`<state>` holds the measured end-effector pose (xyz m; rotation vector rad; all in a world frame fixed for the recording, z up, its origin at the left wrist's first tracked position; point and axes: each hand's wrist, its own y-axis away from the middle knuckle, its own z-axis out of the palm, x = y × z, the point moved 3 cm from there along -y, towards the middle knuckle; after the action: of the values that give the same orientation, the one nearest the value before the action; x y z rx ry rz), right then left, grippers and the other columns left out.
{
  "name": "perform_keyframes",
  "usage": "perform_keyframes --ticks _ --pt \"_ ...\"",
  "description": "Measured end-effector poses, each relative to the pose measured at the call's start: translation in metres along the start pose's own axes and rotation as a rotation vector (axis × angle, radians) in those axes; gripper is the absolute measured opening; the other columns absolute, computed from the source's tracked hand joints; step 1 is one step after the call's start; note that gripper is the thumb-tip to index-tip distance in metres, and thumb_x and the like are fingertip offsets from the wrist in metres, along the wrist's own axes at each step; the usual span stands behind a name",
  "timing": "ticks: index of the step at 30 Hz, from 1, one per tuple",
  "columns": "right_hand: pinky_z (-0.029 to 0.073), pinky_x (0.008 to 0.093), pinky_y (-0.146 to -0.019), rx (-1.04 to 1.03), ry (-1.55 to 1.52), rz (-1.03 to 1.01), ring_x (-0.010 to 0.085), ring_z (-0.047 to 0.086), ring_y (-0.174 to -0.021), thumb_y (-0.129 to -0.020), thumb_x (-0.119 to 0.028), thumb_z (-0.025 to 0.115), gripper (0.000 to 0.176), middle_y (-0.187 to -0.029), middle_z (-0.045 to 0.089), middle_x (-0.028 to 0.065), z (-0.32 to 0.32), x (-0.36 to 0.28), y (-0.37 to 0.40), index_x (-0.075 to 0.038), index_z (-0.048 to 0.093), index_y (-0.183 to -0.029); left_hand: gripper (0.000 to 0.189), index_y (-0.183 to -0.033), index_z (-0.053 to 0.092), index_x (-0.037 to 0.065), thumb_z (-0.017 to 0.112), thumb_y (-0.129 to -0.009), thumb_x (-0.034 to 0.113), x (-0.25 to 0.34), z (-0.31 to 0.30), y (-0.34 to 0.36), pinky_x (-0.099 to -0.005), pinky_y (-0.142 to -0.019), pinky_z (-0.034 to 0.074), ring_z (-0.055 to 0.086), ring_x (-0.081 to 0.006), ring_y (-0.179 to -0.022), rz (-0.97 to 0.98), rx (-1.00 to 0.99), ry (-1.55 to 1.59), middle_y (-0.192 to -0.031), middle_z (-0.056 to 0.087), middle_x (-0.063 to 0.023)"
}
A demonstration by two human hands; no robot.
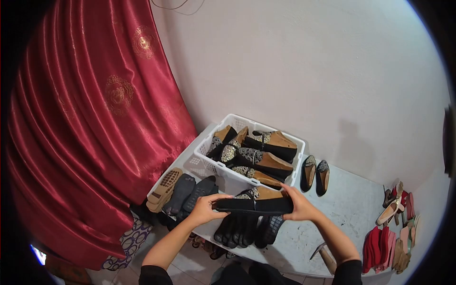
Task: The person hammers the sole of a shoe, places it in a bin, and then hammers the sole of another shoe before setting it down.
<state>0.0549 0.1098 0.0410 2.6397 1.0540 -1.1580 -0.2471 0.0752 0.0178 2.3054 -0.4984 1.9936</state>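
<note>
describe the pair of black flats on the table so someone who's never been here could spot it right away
Find the white basket on the table by the pale wall. Just right of it, two black flats sit side by side, patterned toes toward the wall. Unlike the similar shoes piled inside, they sit directly on the tabletop.

Two hands (207,209) gripping a black embellished shoe (254,202), white basket (230,176) of shoes behind, red curtain (90,118) left.
</note>
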Motion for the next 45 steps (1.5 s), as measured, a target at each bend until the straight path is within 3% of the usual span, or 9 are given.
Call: perform_keyframes --ticks 6,13,16,21,24,28,30,36,45 --pt "0.031 0.0507 -0.097 0.044 0.587 -0.295 0.0306 0.045 -0.111 -0.049 -0.018 0.076 0.081 -0.117 0.044 0.0119 -0.017 0.013 -0.133 -0.008 0.039 -0.121 0.05 -0.105 0.062 0.008 0.072 -0.056 0.001 -0.012 -0.034 -0.03 -0.0275 -0.08 0.049 0.062 -0.0183 -0.092 0.205 0.342 -0.404 -0.1 0.064 -0.0091" --pt "0.024 0.0492 -0.103 0.123 0.868 -0.42 0.0221 0.044 -0.113 -0.052 -0.015 0.073 0.077 -0.114 0.046 0.005 -0.008 0.056 -0.285 -0.013 0.04 -0.121 0.048 -0.101 0.058 0.007 0.071 -0.055 -0.003 -0.047 -0.06 -0.099 -0.0338 -0.08 0.047 0.058 -0.0277 -0.093 0.381 0.655 -0.682 -0.096 0.06 -0.0103" --pt "0.024 0.0481 -0.104 0.211 0.966 -0.44 0.0181 0.044 -0.112 -0.064 -0.015 0.065 0.061 -0.113 0.047 0.0012 0.005 0.083 -0.331 -0.016 0.042 -0.12 0.05 -0.101 0.058 0.006 0.073 -0.055 -0.003 -0.068 -0.073 -0.132 -0.0348 -0.082 0.046 0.057 -0.0275 -0.093 0.459 0.688 -0.817 -0.094 0.06 -0.0105" --pt "0.027 0.0477 -0.102 0.36 1.086 -0.427 0.0147 0.045 -0.108 -0.081 -0.019 0.047 0.034 -0.109 0.048 -0.0024 0.03 0.123 -0.373 -0.021 0.046 -0.114 0.053 -0.1 0.058 0.004 0.075 -0.05 -0.001 -0.105 -0.092 -0.165 -0.0368 -0.082 0.045 0.056 -0.0295 -0.091 0.445 0.645 -0.947 -0.093 0.059 -0.0122" --pt "0.028 0.0478 -0.102 0.326 1.109 -0.489 0.0151 0.046 -0.106 -0.08 -0.021 0.049 0.034 -0.108 0.048 -0.0036 0.037 0.138 -0.391 -0.023 0.045 -0.114 0.058 -0.104 0.054 0.002 0.075 -0.05 0.001 -0.124 -0.093 -0.176 -0.035 -0.083 0.044 0.053 -0.0292 -0.095 0.334 0.488 -1.067 -0.097 0.057 -0.0131" --pt "0.033 0.047 -0.097 0.271 1.212 -0.516 0.017 0.046 -0.105 -0.081 -0.022 0.049 0.035 -0.109 0.047 -0.0045 0.042 0.148 -0.402 -0.025 0.043 -0.116 0.058 -0.104 0.054 0.002 0.075 -0.05 0.001 -0.137 -0.09 -0.187 -0.0355 -0.082 0.044 0.052 -0.0291 -0.091 0.294 0.492 -1.073 -0.093 0.056 -0.0125" --pt "0.038 0.0451 -0.09 0.212 1.184 -0.446 0.0188 0.047 -0.102 -0.082 -0.021 0.048 0.034 -0.111 0.046 -0.0054 0.044 0.151 -0.407 -0.026 0.042 -0.116 0.042 -0.102 0.053 0.005 0.066 -0.062 0.002 -0.135 -0.087 -0.189 -0.0339 -0.078 0.045 0.05 -0.0266 -0.089 0.262 0.422 -1.123 -0.092 0.055 -0.0076" --pt "0.043 0.0386 -0.08 -0.019 1.055 -0.202 0.0206 0.052 -0.099 -0.083 -0.02 0.048 0.038 -0.114 0.044 -0.0027 0.059 0.16 -0.418 -0.026 0.04 -0.12 0.016 -0.089 0.051 0.009 0.05 -0.073 0.005 -0.117 -0.078 -0.193 -0.0315 -0.074 0.045 0.049 -0.0234 -0.083 0.324 0.391 -1.283 -0.082 0.05 -0.0043" --pt "0.04 0.0404 -0.087 -0.063 0.979 0.002 0.0229 0.048 -0.11 -0.087 -0.021 0.041 0.039 -0.128 0.04 -0.0004 0.066 0.152 -0.408 -0.026 0.038 -0.126 0.02 -0.09 0.049 0.007 0.056 -0.071 0.008 -0.11 -0.074 -0.196 -0.0331 -0.074 0.045 0.048 -0.0256 -0.082 0.25 0.372 -1.374 -0.086 0.048 -0.007"
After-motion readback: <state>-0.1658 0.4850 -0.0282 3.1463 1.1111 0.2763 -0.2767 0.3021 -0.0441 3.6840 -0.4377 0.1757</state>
